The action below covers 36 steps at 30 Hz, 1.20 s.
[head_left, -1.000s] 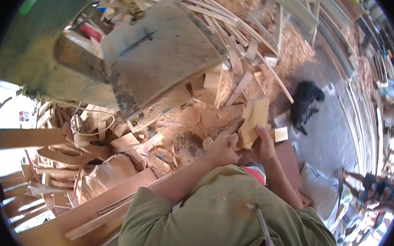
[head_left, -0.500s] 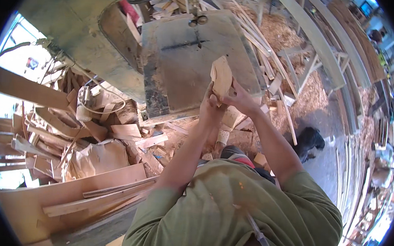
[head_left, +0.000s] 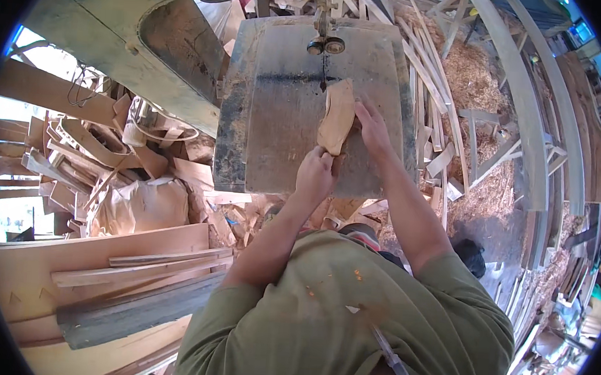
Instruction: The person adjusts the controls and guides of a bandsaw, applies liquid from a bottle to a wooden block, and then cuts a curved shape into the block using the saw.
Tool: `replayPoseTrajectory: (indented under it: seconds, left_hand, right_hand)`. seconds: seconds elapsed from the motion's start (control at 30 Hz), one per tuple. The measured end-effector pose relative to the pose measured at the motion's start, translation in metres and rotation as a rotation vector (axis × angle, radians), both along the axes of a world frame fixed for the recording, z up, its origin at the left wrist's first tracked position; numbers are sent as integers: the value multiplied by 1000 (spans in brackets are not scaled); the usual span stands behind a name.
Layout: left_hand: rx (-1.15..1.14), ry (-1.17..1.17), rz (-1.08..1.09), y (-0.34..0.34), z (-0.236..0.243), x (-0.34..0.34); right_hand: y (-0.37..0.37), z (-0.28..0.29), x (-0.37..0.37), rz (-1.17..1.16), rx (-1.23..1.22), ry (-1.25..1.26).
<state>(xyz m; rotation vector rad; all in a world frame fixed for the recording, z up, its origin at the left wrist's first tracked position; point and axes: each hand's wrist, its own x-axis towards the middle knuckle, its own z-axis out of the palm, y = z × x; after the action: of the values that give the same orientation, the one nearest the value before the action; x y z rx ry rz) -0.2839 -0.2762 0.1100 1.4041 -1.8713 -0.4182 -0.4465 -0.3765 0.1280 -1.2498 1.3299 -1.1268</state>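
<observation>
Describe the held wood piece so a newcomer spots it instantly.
Find the big square machine table, upper centre. Over it, the left hand holds the near end of a pale wood piece, with the right hand alongside. Unlike the long strips to the right, it is short and curved.

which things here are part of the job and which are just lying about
In use, apparently:
wood piece, left hand holding its near end, right hand beside it
machine table beneath

Apparently lying about:
long wood strips
wood shavings
grey board

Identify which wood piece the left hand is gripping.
The short, curved piece at the saw table, its near end in the left hand; the other pieces are off that table.
</observation>
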Motion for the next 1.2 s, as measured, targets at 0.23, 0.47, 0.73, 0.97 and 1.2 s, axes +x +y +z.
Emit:
replayPoseTrajectory:
  seconds: [0.23,0.47,0.73,0.97,1.2]
  left_hand:
    - [10,-21,32,-45,2,-2]
    - [-91,-8,128,-58,-4,20]
    - [-18,52,-20,-76,-31,33]
    - [-5,11,-55,-88,-25,46]
    - [-23,-34,-49,-91,-22,53]
  right_hand:
    - [-36,-2,6,182,-44,-417]
    - [-12,1,-4,355,-167,-51]
    - [-20,9,25,264,-300,95]
    - [-30,4,43,135,-329,126]
    - [-33,11,51,143,-326,192]
